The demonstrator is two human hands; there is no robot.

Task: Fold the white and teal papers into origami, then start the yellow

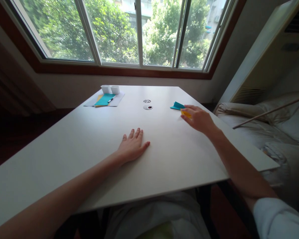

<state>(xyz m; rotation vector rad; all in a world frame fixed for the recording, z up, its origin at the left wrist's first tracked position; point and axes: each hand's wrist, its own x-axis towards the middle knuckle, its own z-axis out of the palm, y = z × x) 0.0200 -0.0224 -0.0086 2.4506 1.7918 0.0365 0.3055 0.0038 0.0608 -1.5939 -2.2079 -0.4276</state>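
**Right hand [198,119] grips yellow paper [185,113] beside a teal fold [177,105]**

At a white table [169,159] under a broad window [119,33], a person's right hand has thumb and fingers closed around the yellow paper, on the right part of the tabletop. The hand hides some of the piece; whether its lower edge touches the surface cannot be told. The teal fold sits just beyond, its near right end partly screened by the yellow paper and fingertips. The left hand [132,144] lies palm down nearer the person, fingers spread, holding nothing. Between the teal fold and the far left corner, two round discs [148,107] sit one behind the other. In that corner, a white sheet [119,98] bears a teal sheet [104,99] overlapping an orange-yellow sheet [99,97], with a pen [111,99] on top and two small white boxes [115,89] behind. A pale sofa [254,116] stands to the right, a thin stick [264,116] slanting across it.
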